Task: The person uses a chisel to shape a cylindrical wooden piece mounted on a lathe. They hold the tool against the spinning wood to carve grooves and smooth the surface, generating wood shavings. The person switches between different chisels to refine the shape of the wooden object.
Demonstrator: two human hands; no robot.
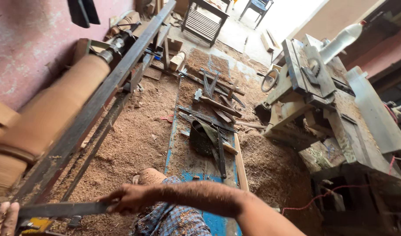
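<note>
A long brown wooden cylinder (pixel 52 109) spins, blurred, on a lathe along the left, beside the dark metal tool rest bar (pixel 104 91). My right hand (pixel 126 199) grips the rear of a flat dark metal chisel (pixel 62 209) that reaches left toward the rest bar. My left hand (pixel 3 218) shows only as fingers at the bottom left corner, lying at the chisel's front end. Sawdust coats my right forearm.
Thick sawdust covers the floor. A blue board (pixel 204 131) carries several chisels and a hammer (pixel 215 103). A grey woodworking machine (pixel 336 100) stands on the right, with a plastic bottle (pixel 340 41) on it. A wooden frame (pixel 204 19) and chair (pixel 256 6) stand at the back.
</note>
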